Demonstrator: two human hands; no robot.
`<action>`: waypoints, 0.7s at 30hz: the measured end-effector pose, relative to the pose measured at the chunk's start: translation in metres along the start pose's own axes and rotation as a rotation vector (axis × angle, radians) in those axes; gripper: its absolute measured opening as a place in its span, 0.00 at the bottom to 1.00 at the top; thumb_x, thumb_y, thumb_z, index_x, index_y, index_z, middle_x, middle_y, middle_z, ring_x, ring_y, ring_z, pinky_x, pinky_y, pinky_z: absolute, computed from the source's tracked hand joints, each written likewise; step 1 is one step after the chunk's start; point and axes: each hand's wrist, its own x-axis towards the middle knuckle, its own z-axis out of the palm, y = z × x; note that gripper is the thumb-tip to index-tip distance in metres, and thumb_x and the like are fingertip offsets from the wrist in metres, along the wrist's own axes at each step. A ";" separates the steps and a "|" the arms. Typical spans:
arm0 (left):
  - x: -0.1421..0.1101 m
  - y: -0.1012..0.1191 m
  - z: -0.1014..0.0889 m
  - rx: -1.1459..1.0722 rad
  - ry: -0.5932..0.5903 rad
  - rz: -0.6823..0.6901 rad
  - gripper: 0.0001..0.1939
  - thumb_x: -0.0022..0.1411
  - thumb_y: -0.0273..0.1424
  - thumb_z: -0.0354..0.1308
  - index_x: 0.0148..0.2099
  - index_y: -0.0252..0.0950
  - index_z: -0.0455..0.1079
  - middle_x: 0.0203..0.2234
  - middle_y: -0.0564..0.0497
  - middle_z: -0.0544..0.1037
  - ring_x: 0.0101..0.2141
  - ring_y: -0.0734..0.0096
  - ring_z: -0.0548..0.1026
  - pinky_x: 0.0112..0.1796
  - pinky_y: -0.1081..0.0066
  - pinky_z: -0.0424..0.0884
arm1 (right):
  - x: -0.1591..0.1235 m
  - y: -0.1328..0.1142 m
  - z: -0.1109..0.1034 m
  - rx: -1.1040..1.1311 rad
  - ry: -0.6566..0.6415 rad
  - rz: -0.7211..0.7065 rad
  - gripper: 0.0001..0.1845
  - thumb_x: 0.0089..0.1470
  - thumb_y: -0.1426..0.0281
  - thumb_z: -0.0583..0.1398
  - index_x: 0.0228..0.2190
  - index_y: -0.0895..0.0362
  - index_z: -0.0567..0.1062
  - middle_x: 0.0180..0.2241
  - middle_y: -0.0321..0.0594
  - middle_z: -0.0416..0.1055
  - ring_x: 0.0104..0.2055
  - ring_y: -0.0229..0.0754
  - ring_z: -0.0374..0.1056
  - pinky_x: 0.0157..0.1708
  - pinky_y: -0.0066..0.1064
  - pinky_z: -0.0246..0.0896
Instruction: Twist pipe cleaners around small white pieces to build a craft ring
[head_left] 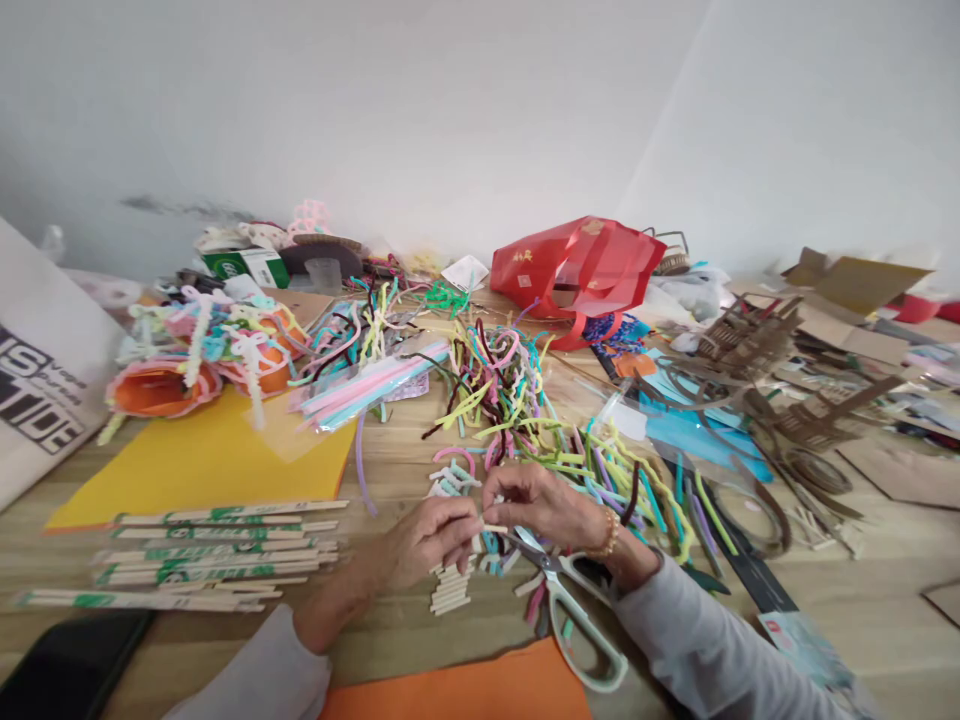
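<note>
Orange sheet (457,690), one, at the lower edge. Short pale stick (493,528), one, just below centre: pinched in the closed fingertips of the left hand (439,540). Right hand (551,505), beaded bracelet (606,530) at wrist, fingers bent in beside it; whether they grip it cannot be told. Cut sticks (450,590), in a row, just below the left hand. Scissors (552,570), white-handled, lower right of centre. Clear plastic sleeve (375,388), upper left of centre, containing pink and blue fuzzy stems. Chopstick packets (135,601), several, green-printed, lower left, wooden ends protruding from some. Red bag (517,260), upper right of centre, contents unclear. Orange vessel (161,395), pink-rimmed, left, mouth facing forward.
</note>
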 end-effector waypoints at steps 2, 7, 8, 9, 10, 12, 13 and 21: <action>-0.001 0.001 0.000 0.122 0.005 0.024 0.20 0.65 0.41 0.45 0.25 0.36 0.64 0.16 0.55 0.68 0.20 0.75 0.65 0.25 0.75 0.61 | -0.001 -0.006 -0.001 -0.075 0.013 -0.017 0.12 0.55 0.63 0.58 0.30 0.59 0.73 0.25 0.34 0.66 0.25 0.34 0.60 0.26 0.24 0.55; -0.001 -0.001 0.004 0.347 0.179 0.097 0.17 0.65 0.37 0.45 0.27 0.36 0.66 0.19 0.55 0.69 0.24 0.73 0.65 0.28 0.74 0.60 | -0.002 -0.013 0.006 -0.296 0.169 -0.107 0.08 0.58 0.68 0.55 0.31 0.58 0.72 0.28 0.36 0.69 0.30 0.36 0.62 0.32 0.26 0.55; -0.001 -0.001 0.005 0.367 0.230 0.100 0.16 0.65 0.36 0.45 0.28 0.36 0.66 0.20 0.54 0.69 0.24 0.72 0.65 0.28 0.74 0.60 | -0.002 -0.012 0.008 -0.306 0.199 -0.119 0.08 0.58 0.69 0.54 0.31 0.58 0.71 0.29 0.36 0.68 0.31 0.37 0.62 0.33 0.27 0.55; -0.001 -0.002 0.007 0.381 0.272 0.100 0.16 0.66 0.36 0.44 0.29 0.36 0.66 0.21 0.54 0.68 0.25 0.72 0.65 0.29 0.73 0.60 | -0.001 -0.011 0.010 -0.296 0.220 -0.121 0.08 0.59 0.69 0.53 0.31 0.57 0.70 0.28 0.36 0.68 0.31 0.36 0.62 0.33 0.26 0.55; 0.000 -0.003 0.008 0.385 0.300 0.096 0.16 0.66 0.36 0.44 0.28 0.36 0.65 0.21 0.54 0.68 0.25 0.72 0.64 0.29 0.73 0.60 | 0.000 -0.010 0.012 -0.269 0.229 -0.112 0.08 0.60 0.69 0.52 0.31 0.57 0.69 0.27 0.35 0.67 0.29 0.36 0.62 0.31 0.26 0.55; 0.001 -0.005 0.009 0.361 0.308 0.083 0.17 0.66 0.36 0.43 0.27 0.36 0.63 0.21 0.54 0.67 0.25 0.72 0.64 0.30 0.73 0.60 | 0.001 -0.009 0.014 -0.192 0.219 -0.069 0.08 0.60 0.68 0.51 0.32 0.56 0.67 0.23 0.32 0.64 0.25 0.34 0.60 0.27 0.25 0.54; 0.002 -0.006 0.009 0.326 0.296 0.077 0.18 0.66 0.36 0.44 0.27 0.35 0.63 0.21 0.54 0.67 0.26 0.72 0.65 0.31 0.73 0.61 | 0.001 -0.008 0.014 -0.159 0.215 -0.046 0.08 0.61 0.68 0.51 0.32 0.56 0.66 0.21 0.31 0.62 0.22 0.34 0.58 0.25 0.24 0.53; 0.005 -0.009 0.002 -0.069 0.186 0.047 0.14 0.65 0.37 0.47 0.34 0.33 0.68 0.25 0.52 0.70 0.27 0.72 0.69 0.32 0.73 0.66 | 0.002 -0.010 0.014 -0.118 0.257 -0.029 0.08 0.60 0.67 0.52 0.30 0.57 0.65 0.20 0.30 0.60 0.21 0.33 0.56 0.23 0.24 0.51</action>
